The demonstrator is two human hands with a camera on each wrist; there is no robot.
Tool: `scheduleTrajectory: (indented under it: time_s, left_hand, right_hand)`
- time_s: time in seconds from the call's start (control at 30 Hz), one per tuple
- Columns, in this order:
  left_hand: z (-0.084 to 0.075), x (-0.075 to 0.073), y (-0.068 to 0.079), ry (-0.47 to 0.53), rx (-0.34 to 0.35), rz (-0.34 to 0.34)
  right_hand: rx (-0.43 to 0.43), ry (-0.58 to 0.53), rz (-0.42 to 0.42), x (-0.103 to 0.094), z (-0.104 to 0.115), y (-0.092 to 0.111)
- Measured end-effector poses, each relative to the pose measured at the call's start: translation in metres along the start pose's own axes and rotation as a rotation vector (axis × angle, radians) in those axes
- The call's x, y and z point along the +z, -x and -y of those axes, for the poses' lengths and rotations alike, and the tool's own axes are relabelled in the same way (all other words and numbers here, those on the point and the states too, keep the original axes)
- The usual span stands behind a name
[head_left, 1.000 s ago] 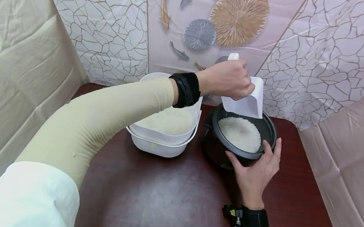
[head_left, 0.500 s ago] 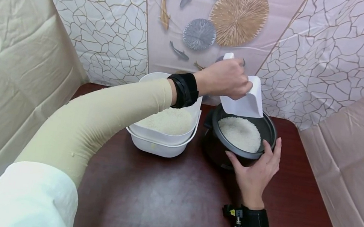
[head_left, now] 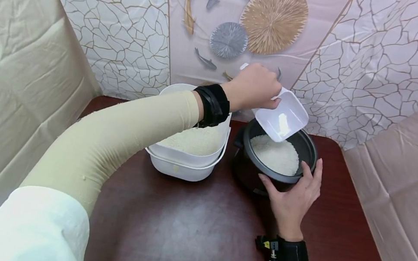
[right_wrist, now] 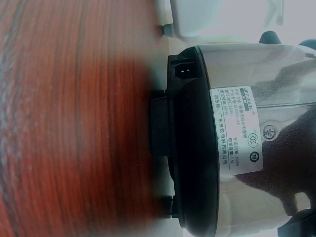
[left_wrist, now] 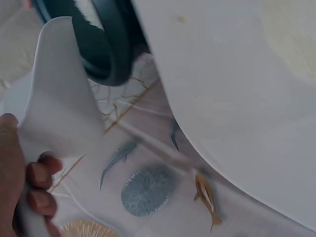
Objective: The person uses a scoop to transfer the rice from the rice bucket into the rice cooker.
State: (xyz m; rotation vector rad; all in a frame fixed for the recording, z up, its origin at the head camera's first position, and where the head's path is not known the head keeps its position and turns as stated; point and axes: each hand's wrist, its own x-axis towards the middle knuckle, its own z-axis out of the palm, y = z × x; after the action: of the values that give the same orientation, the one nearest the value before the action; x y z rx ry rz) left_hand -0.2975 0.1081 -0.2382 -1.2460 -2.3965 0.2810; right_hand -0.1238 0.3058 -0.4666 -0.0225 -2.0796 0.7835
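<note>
My left hand (head_left: pixel 255 87) (left_wrist: pixel 32 192) grips the handle of a white plastic scoop (head_left: pixel 287 116) (left_wrist: pixel 64 94). The scoop is tilted over the rice cooker (head_left: pixel 251 179) (right_wrist: pixel 239 197), and its hollow shows no rice. Inside the black pot lies a mound of white rice (head_left: pixel 275 156). At the cooker's front right, my right hand (head_left: pixel 294 202) holds the rim, thumb on the outside and a fingertip over the edge. The right wrist view shows the cooker's lower side with a label and power socket; that hand is out of its picture.
Left of the cooker stands a white rice bin (head_left: pixel 184 172) (left_wrist: pixel 217 113), holding rice (head_left: pixel 194 139) and partly hidden by the left forearm. Both stand on a dark red wooden table (head_left: pixel 181 231) (right_wrist: pixel 79 123). Patterned cloth (head_left: pixel 127 29) hangs behind, with plain cloth at both sides.
My left hand has turned and shifted slightly left, so the scoop's hollow now faces the head camera. Its handle has swung left and down. The right hand and cooker have stayed in place.
</note>
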Motion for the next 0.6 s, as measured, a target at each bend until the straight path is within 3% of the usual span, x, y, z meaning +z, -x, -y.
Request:
scheduleTrajectory:
  time_s: [0.2, 0.6]
  left_hand:
    - [0.008, 0.003, 0.002, 0.186, -0.151, 0.109]
    - [0.043, 0.005, 0.026, 0.436, -0.271, 0.248]
  right_hand:
    - [0.005, -0.003, 0.009, -0.001, 0.000, 0.000]
    - [0.013, -0.015, 0.015, -0.002, 0.000, -0.001]
